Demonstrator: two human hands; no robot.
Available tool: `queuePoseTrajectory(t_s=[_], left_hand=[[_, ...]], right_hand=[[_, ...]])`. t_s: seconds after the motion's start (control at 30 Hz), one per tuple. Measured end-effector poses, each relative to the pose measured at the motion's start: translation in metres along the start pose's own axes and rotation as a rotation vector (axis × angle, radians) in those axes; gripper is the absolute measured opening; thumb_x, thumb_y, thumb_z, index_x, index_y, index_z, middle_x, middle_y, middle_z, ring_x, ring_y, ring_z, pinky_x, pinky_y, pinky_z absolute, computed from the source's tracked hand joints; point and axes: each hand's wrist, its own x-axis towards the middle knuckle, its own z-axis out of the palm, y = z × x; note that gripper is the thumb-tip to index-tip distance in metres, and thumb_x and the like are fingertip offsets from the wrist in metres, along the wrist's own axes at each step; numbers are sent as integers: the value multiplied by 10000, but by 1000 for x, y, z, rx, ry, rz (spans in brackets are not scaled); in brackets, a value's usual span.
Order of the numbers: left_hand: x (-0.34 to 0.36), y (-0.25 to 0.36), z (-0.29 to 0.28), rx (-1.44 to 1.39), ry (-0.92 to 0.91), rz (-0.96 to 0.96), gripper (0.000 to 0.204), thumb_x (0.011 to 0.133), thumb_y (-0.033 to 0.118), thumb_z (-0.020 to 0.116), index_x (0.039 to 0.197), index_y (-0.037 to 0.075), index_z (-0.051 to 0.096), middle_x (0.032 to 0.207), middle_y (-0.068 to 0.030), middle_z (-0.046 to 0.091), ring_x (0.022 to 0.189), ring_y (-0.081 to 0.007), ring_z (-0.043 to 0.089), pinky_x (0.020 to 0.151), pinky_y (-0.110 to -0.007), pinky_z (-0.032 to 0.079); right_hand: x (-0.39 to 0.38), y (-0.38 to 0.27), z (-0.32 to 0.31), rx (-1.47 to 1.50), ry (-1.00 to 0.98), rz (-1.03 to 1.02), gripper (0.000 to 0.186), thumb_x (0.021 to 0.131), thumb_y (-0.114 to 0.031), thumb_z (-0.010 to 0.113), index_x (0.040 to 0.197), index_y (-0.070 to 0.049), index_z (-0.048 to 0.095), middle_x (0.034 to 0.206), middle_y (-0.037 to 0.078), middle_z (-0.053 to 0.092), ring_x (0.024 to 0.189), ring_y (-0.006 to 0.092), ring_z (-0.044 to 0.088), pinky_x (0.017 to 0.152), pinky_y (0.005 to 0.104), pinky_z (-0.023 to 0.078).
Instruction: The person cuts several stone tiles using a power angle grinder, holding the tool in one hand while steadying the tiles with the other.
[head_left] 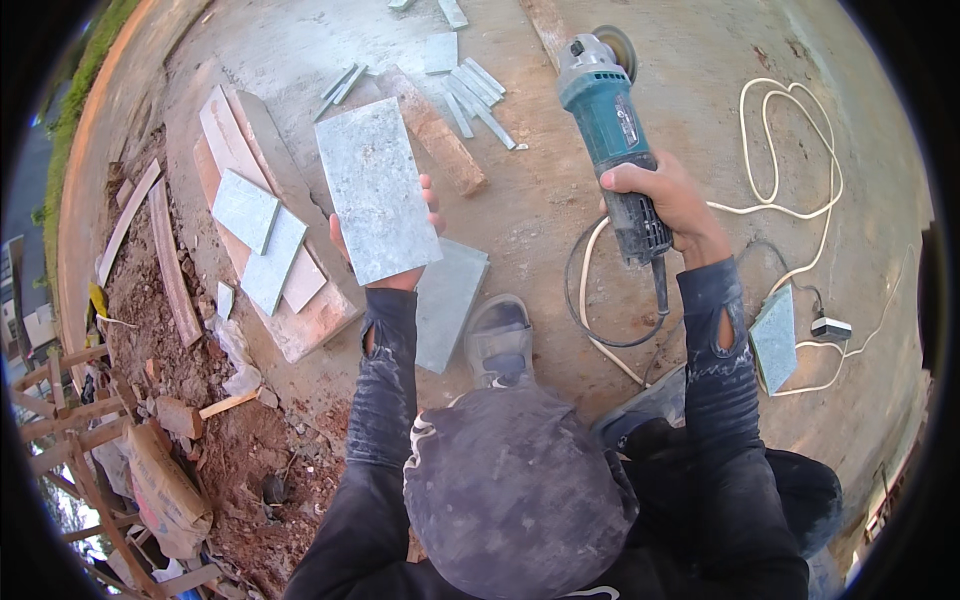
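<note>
My left hand (pixel 402 279) holds up a rectangular grey-green stone tile (pixel 375 190), fingers along its right edge and thumb by its left. Most of the palm lies hidden behind the tile. In my right hand (pixel 675 200) is a teal and black angle grinder (pixel 612 125), gripped round its black rear body. The grinder's disc (pixel 617 50) points away from me, apart from the tile. Whether the disc is spinning cannot be told. A larger tile (pixel 450 300) lies on the ground below my left hand, near a sandalled foot (pixel 500 340).
Small tiles (pixel 245 210) rest on dusty boards (pixel 290 330) at left. Narrow cut strips (pixel 475 95) lie ahead beside a wooden plank (pixel 435 135). A white cable (pixel 830 190) loops at right near a plug connector (pixel 830 328) and another tile (pixel 774 340). Rubble (pixel 260 440) fills the lower left.
</note>
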Motion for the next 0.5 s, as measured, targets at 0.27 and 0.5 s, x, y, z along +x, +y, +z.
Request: queuePoseTrajectory(t_s=[0.27,0.5], left_hand=[[17,-12,-19,-31,-24,-55,922,765,642,652,1456,112,349,1351,-266,419,1142,-367,484,891,-482,453],[28,-16,-21,72,10,-35,883,782,615,652,1432,86,373,1300,-237,468,1093,-337,520,873,-461,463]], right_hand=[[0,7,-10,-4,10,7,399,713,-236,764,979,-3,579,795,77,624,653,146,642,596,263,522],[2,11,-10,42,31,5,371,712,-236,773,956,-12,607,742,58,623,580,122,599,534,257,483]])
